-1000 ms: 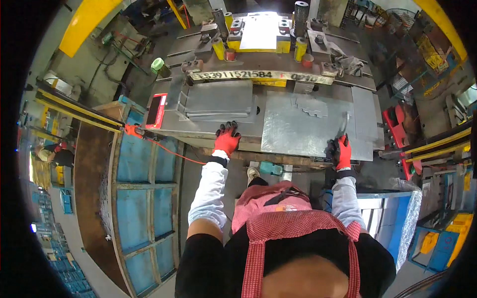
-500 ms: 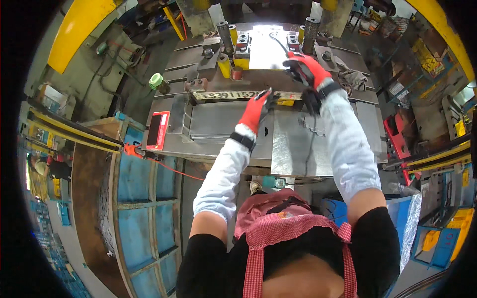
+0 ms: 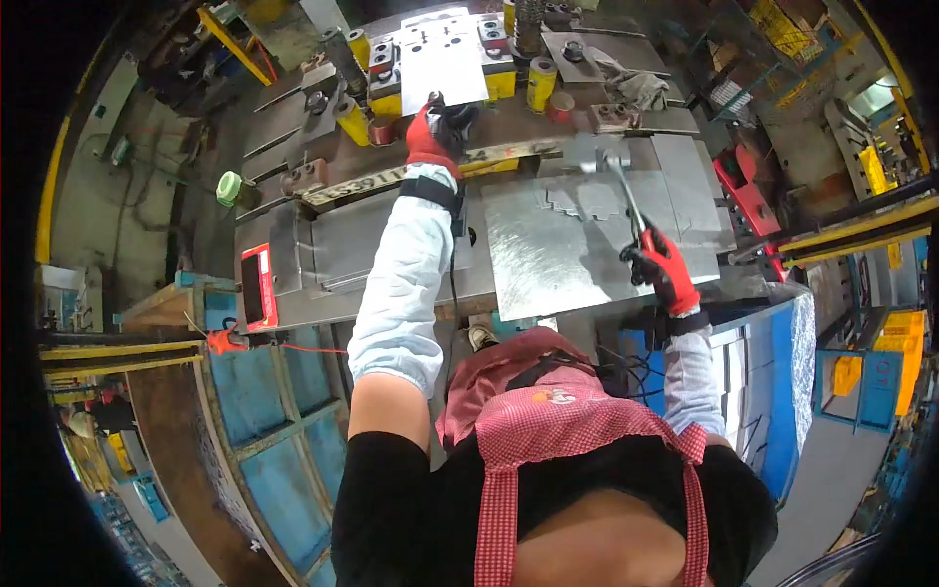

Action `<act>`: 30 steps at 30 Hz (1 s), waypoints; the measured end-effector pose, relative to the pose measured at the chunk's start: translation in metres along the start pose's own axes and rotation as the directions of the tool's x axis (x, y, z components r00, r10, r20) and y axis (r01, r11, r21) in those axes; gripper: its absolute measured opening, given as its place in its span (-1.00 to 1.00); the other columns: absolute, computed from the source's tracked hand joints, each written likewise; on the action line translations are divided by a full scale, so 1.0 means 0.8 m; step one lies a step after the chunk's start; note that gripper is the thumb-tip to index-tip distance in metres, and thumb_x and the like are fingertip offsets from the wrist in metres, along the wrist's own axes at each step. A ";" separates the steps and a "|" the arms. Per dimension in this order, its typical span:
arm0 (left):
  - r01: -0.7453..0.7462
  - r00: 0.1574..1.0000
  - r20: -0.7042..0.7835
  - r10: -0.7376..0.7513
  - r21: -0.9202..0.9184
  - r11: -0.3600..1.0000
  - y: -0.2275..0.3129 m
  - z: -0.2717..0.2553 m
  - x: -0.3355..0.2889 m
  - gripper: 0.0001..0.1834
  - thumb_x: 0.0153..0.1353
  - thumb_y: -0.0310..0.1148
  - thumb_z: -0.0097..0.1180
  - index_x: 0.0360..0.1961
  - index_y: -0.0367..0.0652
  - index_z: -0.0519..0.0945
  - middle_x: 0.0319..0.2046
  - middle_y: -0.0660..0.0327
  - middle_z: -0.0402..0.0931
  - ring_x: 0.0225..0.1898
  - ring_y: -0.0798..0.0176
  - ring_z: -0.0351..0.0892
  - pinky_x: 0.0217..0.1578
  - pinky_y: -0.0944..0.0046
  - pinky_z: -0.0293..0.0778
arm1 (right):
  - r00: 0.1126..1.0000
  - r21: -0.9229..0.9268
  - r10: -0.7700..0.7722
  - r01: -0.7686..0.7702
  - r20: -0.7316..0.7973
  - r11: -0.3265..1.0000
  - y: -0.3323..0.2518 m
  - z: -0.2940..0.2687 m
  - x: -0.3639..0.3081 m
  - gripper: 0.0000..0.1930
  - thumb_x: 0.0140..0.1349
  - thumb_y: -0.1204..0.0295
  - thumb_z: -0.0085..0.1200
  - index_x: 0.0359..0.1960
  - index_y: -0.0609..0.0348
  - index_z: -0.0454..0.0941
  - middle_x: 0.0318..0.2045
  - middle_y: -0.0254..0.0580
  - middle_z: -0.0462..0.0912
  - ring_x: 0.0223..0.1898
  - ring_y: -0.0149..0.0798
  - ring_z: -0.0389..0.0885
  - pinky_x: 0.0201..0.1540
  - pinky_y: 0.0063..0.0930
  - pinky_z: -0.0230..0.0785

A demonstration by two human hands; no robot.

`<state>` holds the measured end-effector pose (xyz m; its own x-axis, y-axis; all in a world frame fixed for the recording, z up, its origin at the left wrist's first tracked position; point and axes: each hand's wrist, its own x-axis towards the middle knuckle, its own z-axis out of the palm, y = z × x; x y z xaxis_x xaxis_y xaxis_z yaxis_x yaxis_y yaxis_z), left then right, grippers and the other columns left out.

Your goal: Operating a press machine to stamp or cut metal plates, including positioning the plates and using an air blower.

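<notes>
My left hand [image 3: 440, 135], in a red glove with dark fingers, reaches forward to the press. Its fingers close on the near edge of a bright, flat metal sheet [image 3: 440, 64] with several holes. This sheet lies between the die blocks. In my right hand [image 3: 665, 269], gloved the same way, is a thin-shafted metal tool [image 3: 632, 196]. The fingers wrap its lower end, and the shaft points away from me. A grey, blurred piece shows at the tool's far end; I cannot tell whether it is part of it. Below the tool lies a shiny metal sheet [image 3: 538, 254].
Grey sheets [image 3: 357, 245] are stacked left of the shiny sheet. A red-edged box with a dark face [image 3: 259, 286] lies at the table's left. Yellow posts [image 3: 540, 86] and die blocks flank the bright sheet. A rag [image 3: 636, 88] lies at the back right; a blue bin [image 3: 782, 391] stands below right.
My left hand has moved forward onto the bright sheet's near edge. The right hand has drawn back toward me with the tool, out of the press. The view has shifted.
</notes>
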<state>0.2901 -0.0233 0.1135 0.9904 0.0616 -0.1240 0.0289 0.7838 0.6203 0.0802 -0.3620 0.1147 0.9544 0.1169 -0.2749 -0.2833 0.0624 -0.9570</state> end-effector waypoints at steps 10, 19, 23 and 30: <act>-0.398 0.809 0.153 0.567 0.853 0.337 0.133 -0.011 -0.160 -0.81 -0.01 -0.50 0.05 -0.31 -0.25 0.56 -0.37 0.26 0.56 -0.41 0.36 0.50 -0.36 0.38 0.39 | 0.993 -0.040 0.056 -0.060 -0.102 0.997 0.035 -0.030 -0.013 -0.63 0.04 0.48 0.01 -0.05 0.15 0.35 -0.55 -0.38 0.44 -0.70 -0.56 0.28 -0.66 -0.67 0.17; -0.784 0.605 0.714 -0.353 0.457 -0.421 0.227 0.010 -0.208 -0.78 -0.13 -0.42 0.03 -0.37 -0.12 0.57 -0.27 0.18 0.52 -0.10 0.06 0.37 -0.15 0.30 0.35 | 0.653 -0.520 -0.482 0.757 0.584 0.396 -0.091 0.100 -0.040 -0.32 -0.15 0.42 0.16 0.11 0.19 0.23 -0.19 0.07 0.45 -0.22 0.06 0.45 -0.15 -0.33 0.30; -0.610 0.730 0.570 -0.378 0.793 0.017 0.199 0.048 -0.197 -0.72 -0.10 -0.45 -0.08 -0.32 -0.32 0.53 -0.20 0.15 0.50 -0.11 0.23 0.40 -0.04 0.32 0.28 | 0.794 -0.199 -0.032 0.191 0.608 0.961 -0.056 0.104 -0.037 -0.26 -0.09 0.44 0.15 0.21 0.12 0.11 -0.11 -0.29 0.46 -0.20 -0.40 0.42 -0.08 -0.49 0.25; -0.022 0.941 0.308 -0.143 0.476 0.879 0.172 -0.023 -0.161 -0.58 0.24 -0.17 -0.18 0.00 -0.24 0.37 -0.10 0.12 0.45 -0.13 0.26 0.48 -0.08 0.25 0.37 | 0.909 0.265 -0.083 -0.031 0.409 0.964 -0.075 0.124 -0.001 -0.50 0.02 0.42 0.05 0.05 0.25 0.29 -0.52 -0.50 0.31 -0.59 -0.57 0.22 -0.61 -0.73 0.04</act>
<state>0.1643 0.0882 0.2010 0.9692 -0.2441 0.0332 0.0678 0.3938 0.9167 0.0873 -0.2677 0.1812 0.8520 0.5066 -0.1323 -0.3277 0.3189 -0.8893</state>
